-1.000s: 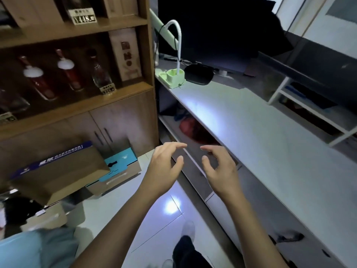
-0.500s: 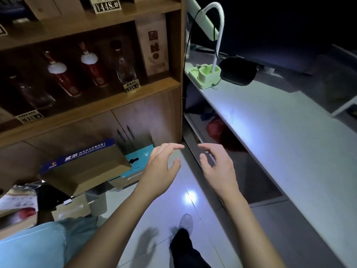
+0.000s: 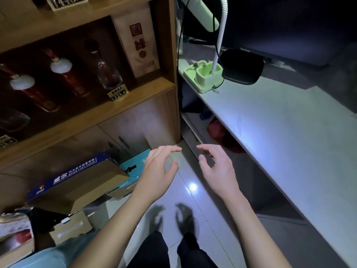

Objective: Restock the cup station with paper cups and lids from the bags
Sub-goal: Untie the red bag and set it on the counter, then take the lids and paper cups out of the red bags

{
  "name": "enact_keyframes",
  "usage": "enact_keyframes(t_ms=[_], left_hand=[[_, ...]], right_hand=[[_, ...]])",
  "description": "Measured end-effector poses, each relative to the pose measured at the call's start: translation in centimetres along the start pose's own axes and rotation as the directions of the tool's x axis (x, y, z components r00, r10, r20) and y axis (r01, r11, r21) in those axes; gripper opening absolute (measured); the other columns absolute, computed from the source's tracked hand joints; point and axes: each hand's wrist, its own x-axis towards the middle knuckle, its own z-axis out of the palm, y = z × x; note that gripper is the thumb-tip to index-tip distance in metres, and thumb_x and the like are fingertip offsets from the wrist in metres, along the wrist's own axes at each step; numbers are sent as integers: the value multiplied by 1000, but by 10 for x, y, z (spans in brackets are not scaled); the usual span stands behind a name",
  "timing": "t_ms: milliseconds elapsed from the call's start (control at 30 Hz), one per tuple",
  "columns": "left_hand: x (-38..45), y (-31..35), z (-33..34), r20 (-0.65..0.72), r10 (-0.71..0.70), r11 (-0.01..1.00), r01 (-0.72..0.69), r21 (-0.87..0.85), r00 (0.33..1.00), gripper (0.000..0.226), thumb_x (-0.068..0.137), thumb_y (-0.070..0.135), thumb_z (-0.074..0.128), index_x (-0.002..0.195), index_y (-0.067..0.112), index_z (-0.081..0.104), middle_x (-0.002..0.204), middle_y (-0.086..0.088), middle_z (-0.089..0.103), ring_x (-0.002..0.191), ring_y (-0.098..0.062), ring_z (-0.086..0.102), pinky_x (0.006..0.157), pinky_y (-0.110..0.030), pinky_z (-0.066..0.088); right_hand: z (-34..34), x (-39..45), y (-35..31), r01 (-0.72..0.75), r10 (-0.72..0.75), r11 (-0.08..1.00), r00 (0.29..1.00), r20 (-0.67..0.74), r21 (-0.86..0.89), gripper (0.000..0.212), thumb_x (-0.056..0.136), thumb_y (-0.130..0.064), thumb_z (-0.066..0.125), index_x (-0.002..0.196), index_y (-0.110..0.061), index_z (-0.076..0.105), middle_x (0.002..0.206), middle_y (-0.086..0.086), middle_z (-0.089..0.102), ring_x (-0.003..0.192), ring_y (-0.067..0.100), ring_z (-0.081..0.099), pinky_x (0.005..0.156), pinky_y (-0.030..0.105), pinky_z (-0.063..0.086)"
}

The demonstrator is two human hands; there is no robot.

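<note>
No paper cups, lids or bags show in the head view. My left hand [image 3: 158, 171] and my right hand [image 3: 217, 169] hover side by side in mid-air above the tiled floor, palms facing each other, fingers loosely curved and holding nothing. They sit between the wooden cabinet on the left and the white counter [image 3: 289, 136] on the right, touching neither.
A wooden shelf cabinet [image 3: 119, 113] holds bottles and price tags. Cardboard boxes, one with a blue edge [image 3: 77, 180] and one teal [image 3: 133, 169], lie on the floor at left. A green lamp base [image 3: 204, 76] and a black object [image 3: 241, 66] stand on the counter.
The view has swung left and down, bringing the cabinet and floor boxes closer. Both hands keep the same open pose in front of me.
</note>
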Motion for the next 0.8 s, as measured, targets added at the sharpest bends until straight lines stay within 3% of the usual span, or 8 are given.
enact_keyframes(t_ms=[267,400,500,600,700,800], left_hand=[[65,-26,6,177,90,995,-82,-52,980,33,100,18,55,125,40,58,123,26,55,122,-4,42,101,-25,33],[106,-48,8,289,172,985,-155,-82,942,34,100,17,55,126,38,59,123,26,56,121,-3,42,100,-30,39],[136,-67,11,376,232,973,-210,-101,897,35,99,14,55,127,34,60,122,23,56,118,-1,42,101,-29,40],[161,-85,22,425,297,955,-277,-109,855,35,95,20,51,126,34,61,120,22,56,114,-2,43,102,-22,34],[180,-100,37,437,317,948,-294,-121,842,39,90,24,49,125,34,62,119,21,59,113,-2,45,95,-5,29],[196,-113,56,446,329,944,-300,-137,832,38,89,25,49,122,41,60,113,28,56,107,6,43,93,1,26]], right_hand=[[16,25,18,-177,172,984,979,-110,-36,29,97,-16,61,120,-32,67,118,-22,60,112,2,57,103,36,48],[37,32,26,-297,287,955,935,-207,-19,29,97,-15,61,120,-31,67,117,-23,60,111,1,56,96,37,50],[65,38,30,-352,333,935,910,-249,-35,29,97,-14,62,120,-30,68,118,-21,61,114,1,56,101,37,48],[93,43,35,-416,396,909,875,-278,-16,30,95,-14,63,120,-31,68,117,-21,61,113,2,57,103,36,47],[115,49,48,-457,429,889,842,-327,-10,31,94,-14,64,119,-32,68,115,-24,60,111,-3,56,102,33,47],[127,56,66,-484,457,875,808,-372,24,31,95,-15,63,118,-35,67,115,-25,60,111,0,58,99,28,47]])
